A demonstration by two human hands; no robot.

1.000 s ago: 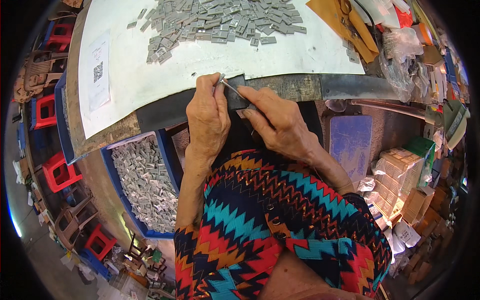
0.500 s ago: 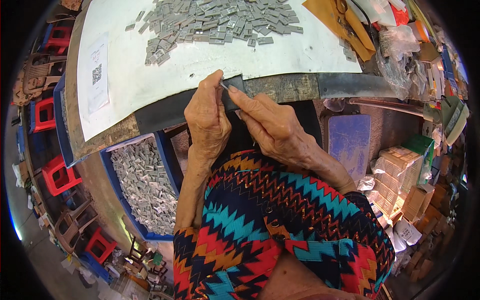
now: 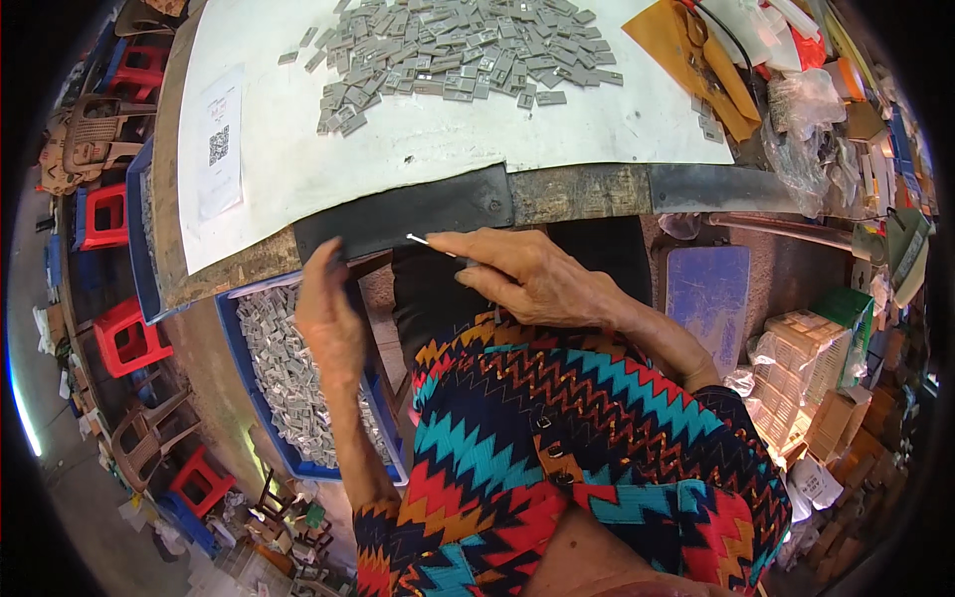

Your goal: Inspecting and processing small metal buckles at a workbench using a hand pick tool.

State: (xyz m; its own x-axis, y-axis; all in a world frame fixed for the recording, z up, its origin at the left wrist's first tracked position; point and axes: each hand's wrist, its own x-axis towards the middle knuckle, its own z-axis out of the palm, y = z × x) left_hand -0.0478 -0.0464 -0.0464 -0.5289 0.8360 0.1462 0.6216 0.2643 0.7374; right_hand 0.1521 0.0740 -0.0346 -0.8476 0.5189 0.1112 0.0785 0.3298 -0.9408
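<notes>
- Right hand [image 3: 537, 274] is pinching slim silver metal rod [image 3: 426, 244]; left hand [image 3: 330, 313] blurring, grip unclear.
- Beyond both, grey rectangular pieces [image 3: 453, 60] lying, others filling blue plastic bin [image 3: 239, 343] beneath left; finished share unclear.

Grey pieces [image 3: 468, 50] dot a white sheet [image 3: 298, 179] toward the table's [image 3: 577, 194] far edge, with mustard-yellow material [image 3: 662, 35] toward the right. A black strip [image 3: 428, 207] borders the near edge, by a silvery tool [image 3: 418, 240], a blue bin [image 3: 310, 470] and a shirt [image 3: 597, 398] zigzagged in navy, turquoise, red and orange.
</notes>
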